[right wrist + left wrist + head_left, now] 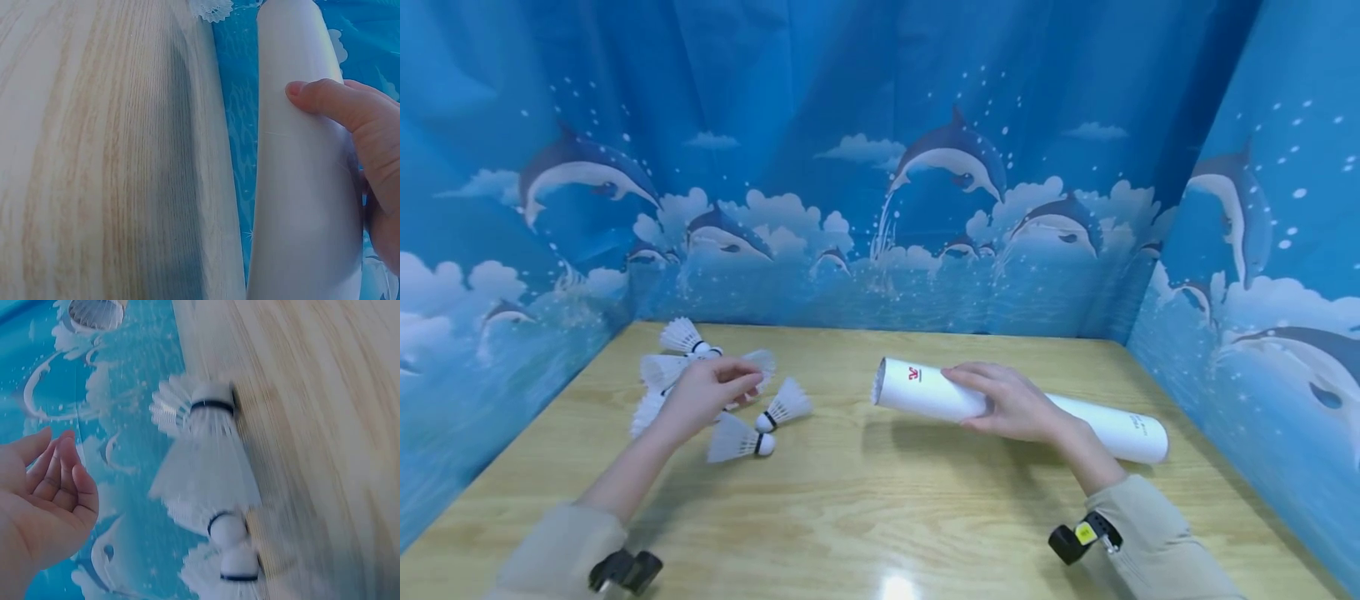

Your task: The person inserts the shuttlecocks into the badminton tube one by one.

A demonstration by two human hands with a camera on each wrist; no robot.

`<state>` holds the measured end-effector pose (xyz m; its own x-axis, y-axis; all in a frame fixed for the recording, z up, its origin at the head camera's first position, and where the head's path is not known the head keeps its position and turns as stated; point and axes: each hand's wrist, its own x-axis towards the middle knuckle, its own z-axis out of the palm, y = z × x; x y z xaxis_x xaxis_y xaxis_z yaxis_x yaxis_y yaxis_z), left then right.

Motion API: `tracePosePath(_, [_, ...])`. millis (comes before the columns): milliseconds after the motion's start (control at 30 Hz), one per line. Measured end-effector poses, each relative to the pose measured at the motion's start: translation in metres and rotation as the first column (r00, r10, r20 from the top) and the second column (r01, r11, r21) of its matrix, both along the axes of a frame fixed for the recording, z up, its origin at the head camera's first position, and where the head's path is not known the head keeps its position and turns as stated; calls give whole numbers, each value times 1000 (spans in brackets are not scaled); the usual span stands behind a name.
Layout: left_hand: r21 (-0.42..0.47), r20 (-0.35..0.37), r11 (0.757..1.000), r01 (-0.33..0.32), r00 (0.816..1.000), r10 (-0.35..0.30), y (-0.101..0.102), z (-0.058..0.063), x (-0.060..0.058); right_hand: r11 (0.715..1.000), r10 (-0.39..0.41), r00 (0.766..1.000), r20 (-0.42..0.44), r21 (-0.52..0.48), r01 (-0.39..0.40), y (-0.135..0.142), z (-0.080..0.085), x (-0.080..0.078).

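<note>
From my head view, a person works with two bare hands over a light wood tabletop [835, 508]. At 4 o'clock, the right hand [1011, 404] holds a long white tube [928, 392], its grip wrapped around the side, thumb on one face and fingers on the other. The tube points towards 9 o'clock, that end raised above the tabletop, with white feather tips [876, 388] showing at its mouth and a small red mark near it.

At 8 o'clock, the left hand [711, 390] is among white shuttlecocks [787, 403], at least six. I see its grip loosely curled in the left wrist view, thumb parted from the fingers and nothing held. In the head view, one shuttlecock lies partly hidden behind its fingertips. Two others sit nearer the middle, corks close together, one's feathers fanning to 2 o'clock, the other's to 9.

Both beige sleeves [1161, 533] carry small black devices [625, 572] at the wrist. At 12 o'clock hangs a blue backdrop [842, 196] printed with leaping dolphins and clouds.
</note>
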<state>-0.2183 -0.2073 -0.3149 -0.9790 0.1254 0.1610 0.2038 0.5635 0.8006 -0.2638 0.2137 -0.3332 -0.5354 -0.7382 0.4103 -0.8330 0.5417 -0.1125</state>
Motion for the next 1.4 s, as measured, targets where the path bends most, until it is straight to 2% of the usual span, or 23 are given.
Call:
tracePosePath(233, [-108,21,994,-5,1000,8,-24,-4,7,1000,-11,1000,13,3,11,-1,0,1])
tracePosePath(433, [-151,75,988,13,997,-2,-40,-13,14,1000,-4,1000,-5,-6,4,-1,0,1])
tracePosePath(600, [-178,84,983,36,996,-22,-48,-20,19,1000,5,1000,-9,-4,-5,-1,-2,2])
tracePosePath(767, [-199,87,979,49,996,-32,-49,-24,21,1000,2,1000,-12,-2,-2,0,-2,3])
tracePosePath(967, [-175,94,983,56,995,-39,-44,-28,19,1000,-19,1000,8,-9,19,3,0,4])
tracePosePath(1133, [-195,111,980,47,994,-25,-40,-31,16,1000,-17,1000,5,3,17,4,0,3])
tracePosePath(1400, [-240,57,968,72,997,-60,-39,-34,13,1000,-27,1000,10,8,27,4,-1,4])
